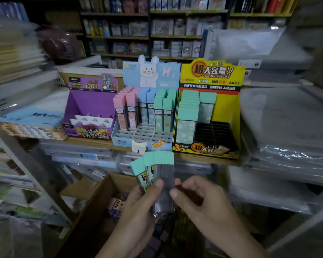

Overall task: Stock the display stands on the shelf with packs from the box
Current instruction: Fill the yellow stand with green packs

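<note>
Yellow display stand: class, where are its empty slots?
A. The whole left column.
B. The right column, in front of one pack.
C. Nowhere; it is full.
B: in the yellow display stand, the black slots on the right lie bare in front of a single mint-capped pack; the left column is full.

Location type is a stationery shop: printed cardboard display stands (211,75) holding boxed packs (187,112) line a shelf (203,157), with stocked rear shelving (175,36) behind.

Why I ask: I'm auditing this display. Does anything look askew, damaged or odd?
Nothing looks spilled or damaged. The purple stand holds no packs, the blue stand has bare front slots, and the yellow stand has a single pack in its right column.
</note>
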Motion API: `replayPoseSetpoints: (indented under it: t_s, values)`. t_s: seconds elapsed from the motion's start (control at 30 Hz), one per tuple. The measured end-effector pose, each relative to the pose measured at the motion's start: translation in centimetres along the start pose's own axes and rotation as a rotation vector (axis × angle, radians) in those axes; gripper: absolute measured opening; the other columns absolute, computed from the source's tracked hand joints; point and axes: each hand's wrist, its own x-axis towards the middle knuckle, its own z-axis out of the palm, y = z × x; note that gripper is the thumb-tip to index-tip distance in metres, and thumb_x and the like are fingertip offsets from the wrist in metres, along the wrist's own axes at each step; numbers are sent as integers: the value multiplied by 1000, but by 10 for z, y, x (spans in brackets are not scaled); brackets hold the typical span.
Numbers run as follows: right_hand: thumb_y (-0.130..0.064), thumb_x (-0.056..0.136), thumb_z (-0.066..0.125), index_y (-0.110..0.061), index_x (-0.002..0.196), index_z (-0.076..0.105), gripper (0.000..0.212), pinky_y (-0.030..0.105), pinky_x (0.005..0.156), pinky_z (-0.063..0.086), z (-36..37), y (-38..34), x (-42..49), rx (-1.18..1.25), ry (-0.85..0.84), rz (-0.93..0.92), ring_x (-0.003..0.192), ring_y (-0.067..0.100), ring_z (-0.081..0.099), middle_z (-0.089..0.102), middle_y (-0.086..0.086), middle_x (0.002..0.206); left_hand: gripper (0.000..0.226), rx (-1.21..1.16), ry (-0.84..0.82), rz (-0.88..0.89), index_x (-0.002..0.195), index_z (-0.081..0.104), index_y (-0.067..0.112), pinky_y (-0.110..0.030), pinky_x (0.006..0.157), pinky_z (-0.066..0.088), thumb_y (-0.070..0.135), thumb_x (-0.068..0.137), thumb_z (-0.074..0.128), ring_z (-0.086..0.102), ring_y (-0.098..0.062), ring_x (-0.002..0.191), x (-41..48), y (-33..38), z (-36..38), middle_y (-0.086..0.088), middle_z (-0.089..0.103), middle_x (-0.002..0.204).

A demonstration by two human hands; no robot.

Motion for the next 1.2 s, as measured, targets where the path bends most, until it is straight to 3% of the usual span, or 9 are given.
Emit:
replayPoseSetpoints:
  t_s: [0.13, 0.23, 0.37, 0.57, 0.83, 0.93, 1.03, 1.13, 1.2]
  values:
    - [-30, 88, 73, -26, 83, 66, 9, 46, 73, 59, -31, -16, 14, 106, 103, -109, 75, 10, 73, 74, -2, 79, 29, 31, 7, 29, 101, 80, 14, -36, 61, 60, 30, 77, 76, 75, -31, 81, 1, 6, 28, -25, 75, 107]
    - [-33, 90, 70, -31, 89, 68, 3, 31, 64, 57, -53, -30, 25, 59, 121, -143, 71, 5, 71, 74, -8, 78, 31, 61, -13, 52, 95, 82, 20, -35, 60, 61, 38, 71, 75, 74, -27, 73, 3, 6, 49, -19, 77, 97]
    - [-46, 91, 67, -28, 92, 68, 18, 20, 42, 47, -80, -47, 38, 22, 96, -127, 51, 8, 67, 71, -7, 66, 35, 105, -77, 86, 96, 82, 25, -37, 68, 61, 46, 70, 72, 74, -27, 78, 9, 3, 71, -17, 78, 99]
    - [-57, 77, 77, -16, 71, 63, 44, 22, 36, 46, -103, -63, 54, -20, 69, -105, 38, 19, 63, 68, 7, 53, 35, 175, -135, 130, 102, 80, 25, -43, 71, 50, 49, 82, 64, 66, -31, 83, 18, 6, 105, -22, 73, 98]
    - [-39, 79, 82, -6, 71, 65, 38, 27, 43, 51, -123, -70, 77, 152, -63, 27, 42, 25, 63, 67, 19, 58, 40, 228, -127, 127, 100, 80, 28, -32, 66, 61, 56, 75, 67, 76, -21, 81, 35, 10, 111, -13, 78, 99]
    - [-22, 86, 71, 3, 80, 66, 26, 32, 48, 54, -132, -72, 86, 226, -89, 22, 52, 27, 65, 70, 18, 66, 31, 199, -121, 119, 93, 81, 32, -30, 63, 61, 53, 72, 70, 78, -17, 86, 38, 16, 109, -1, 80, 98]
    - [-2, 93, 54, 16, 95, 61, 19, 29, 47, 52, -144, -72, 99, 331, -86, 9, 57, 25, 65, 71, 29, 82, 27, 186, -151, 148, 97, 75, 29, -25, 57, 59, 44, 76, 69, 77, -9, 78, 41, 22, 107, 9, 80, 87]
    - [4, 93, 53, 8, 111, 64, 21, 26, 49, 51, -157, -72, 113, 377, -100, 2, 61, 20, 66, 73, 23, 89, 19, 225, -125, 211, 81, 81, 30, -25, 56, 57, 44, 79, 68, 73, -12, 67, 44, 28, 105, 1, 77, 78]
    - [4, 94, 56, 1, 116, 64, 23, 26, 52, 55, -167, -72, 121, 370, -114, -16, 67, 19, 70, 76, 19, 95, 28, 251, -83, 255, 91, 78, 18, -27, 55, 54, 43, 83, 68, 68, -19, 68, 48, 31, 102, -12, 71, 79]
